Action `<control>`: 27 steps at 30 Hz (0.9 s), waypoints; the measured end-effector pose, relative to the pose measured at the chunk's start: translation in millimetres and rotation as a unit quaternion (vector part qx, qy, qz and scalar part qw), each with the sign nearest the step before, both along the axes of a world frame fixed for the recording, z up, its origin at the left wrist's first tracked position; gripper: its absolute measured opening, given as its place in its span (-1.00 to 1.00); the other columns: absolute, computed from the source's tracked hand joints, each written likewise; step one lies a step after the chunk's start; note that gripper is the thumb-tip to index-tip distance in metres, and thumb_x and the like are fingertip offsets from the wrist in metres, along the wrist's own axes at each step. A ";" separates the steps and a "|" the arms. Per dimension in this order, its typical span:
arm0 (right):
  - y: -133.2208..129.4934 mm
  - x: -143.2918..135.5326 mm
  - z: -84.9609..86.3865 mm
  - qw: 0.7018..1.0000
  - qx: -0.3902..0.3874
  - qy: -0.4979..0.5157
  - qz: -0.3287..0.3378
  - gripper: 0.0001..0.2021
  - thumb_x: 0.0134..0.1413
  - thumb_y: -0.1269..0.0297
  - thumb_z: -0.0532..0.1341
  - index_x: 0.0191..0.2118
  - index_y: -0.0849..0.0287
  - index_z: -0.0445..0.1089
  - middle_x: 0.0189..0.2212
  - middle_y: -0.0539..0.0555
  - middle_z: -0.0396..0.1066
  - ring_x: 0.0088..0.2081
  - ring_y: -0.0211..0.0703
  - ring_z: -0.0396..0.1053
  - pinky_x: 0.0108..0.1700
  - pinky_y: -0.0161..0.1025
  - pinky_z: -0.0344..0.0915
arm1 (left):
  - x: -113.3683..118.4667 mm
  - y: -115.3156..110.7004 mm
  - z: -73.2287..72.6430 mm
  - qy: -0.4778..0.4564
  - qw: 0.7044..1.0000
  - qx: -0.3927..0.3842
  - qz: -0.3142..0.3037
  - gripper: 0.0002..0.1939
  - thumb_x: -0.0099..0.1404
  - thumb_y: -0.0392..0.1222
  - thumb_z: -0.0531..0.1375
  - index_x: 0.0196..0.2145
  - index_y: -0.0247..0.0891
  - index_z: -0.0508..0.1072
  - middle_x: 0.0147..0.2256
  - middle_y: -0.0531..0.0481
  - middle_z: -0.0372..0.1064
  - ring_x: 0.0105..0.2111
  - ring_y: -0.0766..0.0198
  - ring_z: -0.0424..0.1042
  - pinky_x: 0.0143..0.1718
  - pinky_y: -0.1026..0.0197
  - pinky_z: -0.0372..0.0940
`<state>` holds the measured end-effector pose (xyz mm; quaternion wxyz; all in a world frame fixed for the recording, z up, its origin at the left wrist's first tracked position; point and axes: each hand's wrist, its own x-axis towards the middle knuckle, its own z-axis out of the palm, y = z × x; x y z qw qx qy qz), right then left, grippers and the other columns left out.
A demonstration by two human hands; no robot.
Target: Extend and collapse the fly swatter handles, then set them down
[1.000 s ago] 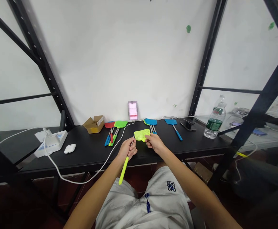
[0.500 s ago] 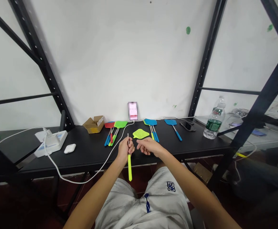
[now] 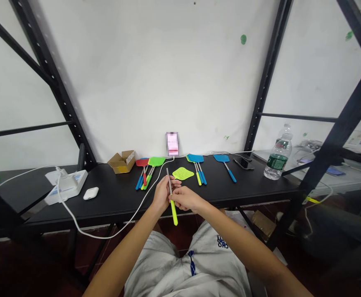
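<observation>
A metal rod with a yellow-green handle (image 3: 174, 213) slants between my hands, over the front edge of the black table. My left hand (image 3: 162, 193) is around the rod's metal part, its fingers partly spread. With its fingers pinched, my right hand (image 3: 185, 199) grips the top of the handle. Just beyond lies a loose yellow-green swatter head (image 3: 183, 173). Red and green swatters (image 3: 157, 161) lie in a group to the left. Blue-headed swatters (image 3: 195, 158) with a yellow-green one under them are to the right, and a single blue swatter (image 3: 222, 158) lies farther right.
A phone (image 3: 172, 144) leans on the wall. An open cardboard box (image 3: 122, 163), a white case (image 3: 91, 193) and a power strip (image 3: 80, 181) sit left. A dark phone (image 3: 243, 163) and plastic bottles (image 3: 278, 159) stand right. A white cable crosses the table's front edge.
My right hand has moved left and closed on the handle. The rod has tilted, its handle end shifting right and up, and my left hand's fingers have loosened.
</observation>
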<state>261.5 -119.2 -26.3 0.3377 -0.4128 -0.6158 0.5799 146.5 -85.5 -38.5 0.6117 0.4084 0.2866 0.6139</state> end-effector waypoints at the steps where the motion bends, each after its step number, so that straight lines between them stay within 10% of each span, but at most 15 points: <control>1: 2.7 2.8 1.6 1.000 0.001 0.022 -0.014 -0.76 -0.03 0.26 0.24 -0.57 0.16 0.19 -0.77 -0.14 0.17 -0.79 -0.46 -0.03 -0.76 -0.44 -0.21 | 1.0 -1.3 0.4 0.013 1.000 0.009 -0.017 -0.64 0.15 0.06 0.25 -0.32 -0.31 0.36 -0.49 -0.01 0.43 -0.50 0.29 0.43 -0.46 0.28 0.26; 10: 29.4 46.4 17.4 0.972 0.018 0.188 -0.143 -0.78 -0.05 0.16 0.25 -0.35 0.20 0.30 -0.64 -0.06 0.33 -0.73 -0.38 0.16 -0.72 -0.41 -0.08 | 4.9 -14.1 1.9 0.184 0.969 0.112 -0.121 -0.68 0.16 -0.08 0.29 -0.22 -0.33 0.37 -0.41 -0.02 0.43 -0.51 0.33 0.42 -0.54 0.33 0.21; 27: 40.6 78.1 26.4 0.953 0.037 0.249 -0.165 -0.59 -0.07 -0.08 0.30 -0.41 0.26 0.39 -0.72 -0.11 0.14 -0.72 -0.40 0.04 -0.67 -0.37 -0.14 | 7.9 -12.6 1.0 0.269 0.944 0.117 -0.150 -0.56 0.29 0.15 0.12 -0.30 -0.37 0.42 -0.56 0.00 0.38 -0.63 0.38 0.33 -0.62 0.34 0.07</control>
